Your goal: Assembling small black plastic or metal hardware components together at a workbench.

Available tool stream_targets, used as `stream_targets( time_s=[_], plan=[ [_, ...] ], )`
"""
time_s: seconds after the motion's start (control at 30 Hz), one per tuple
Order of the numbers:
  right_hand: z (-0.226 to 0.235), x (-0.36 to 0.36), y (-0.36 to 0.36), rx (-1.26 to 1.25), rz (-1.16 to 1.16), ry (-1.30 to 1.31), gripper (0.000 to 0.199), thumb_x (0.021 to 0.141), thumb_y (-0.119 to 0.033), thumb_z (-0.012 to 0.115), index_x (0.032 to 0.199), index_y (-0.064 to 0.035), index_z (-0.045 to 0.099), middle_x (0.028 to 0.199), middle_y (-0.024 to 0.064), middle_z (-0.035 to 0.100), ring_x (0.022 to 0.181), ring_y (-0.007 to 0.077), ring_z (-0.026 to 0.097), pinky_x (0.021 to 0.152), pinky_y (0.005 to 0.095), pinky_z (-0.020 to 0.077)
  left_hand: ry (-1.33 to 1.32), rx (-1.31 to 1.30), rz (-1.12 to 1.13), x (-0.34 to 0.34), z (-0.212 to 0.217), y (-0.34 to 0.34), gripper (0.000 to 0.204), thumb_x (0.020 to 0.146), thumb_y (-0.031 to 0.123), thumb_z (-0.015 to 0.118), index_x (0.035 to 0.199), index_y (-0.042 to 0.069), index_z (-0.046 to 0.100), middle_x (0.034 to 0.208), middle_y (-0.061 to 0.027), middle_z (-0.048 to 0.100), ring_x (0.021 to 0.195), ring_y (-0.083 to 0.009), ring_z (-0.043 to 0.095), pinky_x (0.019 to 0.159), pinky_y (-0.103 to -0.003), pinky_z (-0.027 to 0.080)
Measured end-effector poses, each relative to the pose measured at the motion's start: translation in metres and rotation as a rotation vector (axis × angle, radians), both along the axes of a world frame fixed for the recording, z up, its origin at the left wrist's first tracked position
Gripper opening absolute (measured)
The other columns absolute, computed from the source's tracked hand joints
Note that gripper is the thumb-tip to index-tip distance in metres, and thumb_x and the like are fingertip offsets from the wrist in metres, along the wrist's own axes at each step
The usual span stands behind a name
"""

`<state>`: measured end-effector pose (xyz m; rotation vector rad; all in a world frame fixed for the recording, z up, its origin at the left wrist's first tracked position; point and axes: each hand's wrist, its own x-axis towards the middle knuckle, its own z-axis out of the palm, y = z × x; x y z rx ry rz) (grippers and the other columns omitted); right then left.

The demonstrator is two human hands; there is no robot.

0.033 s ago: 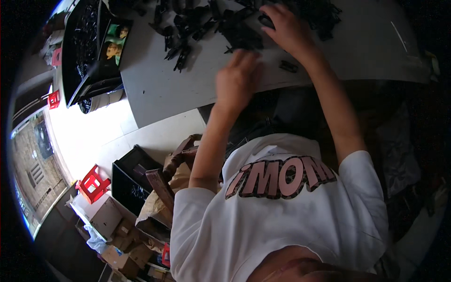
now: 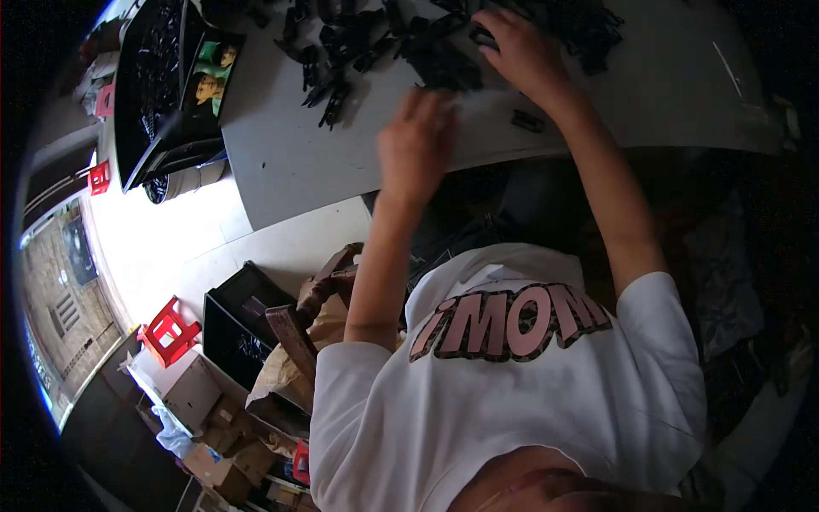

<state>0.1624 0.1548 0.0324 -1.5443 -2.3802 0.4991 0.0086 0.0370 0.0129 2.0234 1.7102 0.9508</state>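
Over the near part of the grey table, my left hand hangs in front of the pile of black parts, its fingers curled and smeared by motion. Whether anything is in those fingers cannot be made out. My right hand, farther forward, is closed on a small black piece, partly hidden by the fingers. Between the hands and beyond them lies a heap of black clip-like parts. One loose black part rests apart, close to my right wrist.
More black parts spread to the left on the table. A black bin of small dark pieces stands beyond its left edge. Down on the left are a red stool, a black crate, a wooden chair and cardboard boxes.
My left hand has shifted a little to the left, away from the heap. The right hand stays almost in place with the black piece.
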Motion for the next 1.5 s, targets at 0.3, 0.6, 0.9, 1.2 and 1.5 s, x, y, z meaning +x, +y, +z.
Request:
stream_targets(
  time_s=[0.3,0.6,0.9,1.2,1.5],
  plan=[
    [-0.05,0.072,-0.032,0.252,-0.143,0.312,0.031,0.086,-0.015,0.065,0.115,-0.008,0.06,0.104,0.0094,0.059,0.088,0.0219,0.062,0.071,0.0322,0.0506,0.363,-0.063,0.489,-0.075,0.003,0.016,0.025,0.08,0.016,0.061,0.103,0.012,0.053,0.102,-0.0102,0.055,0.082,-0.0363,0.06,0.065,-0.047,0.049],
    [-0.027,0.082,-0.083,0.281,-0.129,0.318,0.025,0.081,-0.01,0.068,0.104,-0.0022,0.061,0.102,0.011,0.058,0.094,0.0269,0.06,0.078,0.0346,0.0493,-0.501,-0.116,0.143,-0.046,-0.002,-0.006,0.034,0.078,0.002,0.067,0.111,0.007,0.061,0.087,-0.0058,0.065,0.064,-0.0102,0.058,0.059,-0.024,0.046],
    [-0.032,0.064,-0.08,0.185,-0.127,0.175,0.026,0.082,-0.012,0.066,0.105,-0.0031,0.059,0.104,0.011,0.057,0.097,0.0288,0.058,0.08,0.0361,0.0486,-0.671,-0.368,0.015,-0.015,-0.008,-0.026,0.032,0.075,0.002,0.069,0.106,0.007,0.063,0.081,-0.0059,0.065,0.066,-0.0105,0.058,0.063,-0.025,0.048],
    [0.014,0.043,-0.091,-0.092,0.14,0.326,0.029,0.074,0.0,0.066,0.102,0.0005,0.057,0.1,0.0117,0.057,0.088,0.0259,0.061,0.072,0.0326,0.0504,-0.612,-0.349,-0.027,-0.002,0.007,-0.022,0.034,0.076,-0.002,0.067,0.109,0.003,0.06,0.097,-0.0106,0.067,0.09,-0.0144,0.064,0.074,-0.028,0.051],
    [0.023,0.033,-0.097,-0.141,0.215,0.303,0.029,0.072,0.003,0.065,0.101,0.0016,0.057,0.1,0.0113,0.056,0.089,0.026,0.061,0.074,0.0327,0.0503,-0.655,-0.4,-0.085,-0.004,0.013,-0.026,0.032,0.077,-0.004,0.064,0.107,0.004,0.061,0.093,-0.0081,0.068,0.071,-0.0127,0.066,0.065,-0.027,0.052]
  ],
)
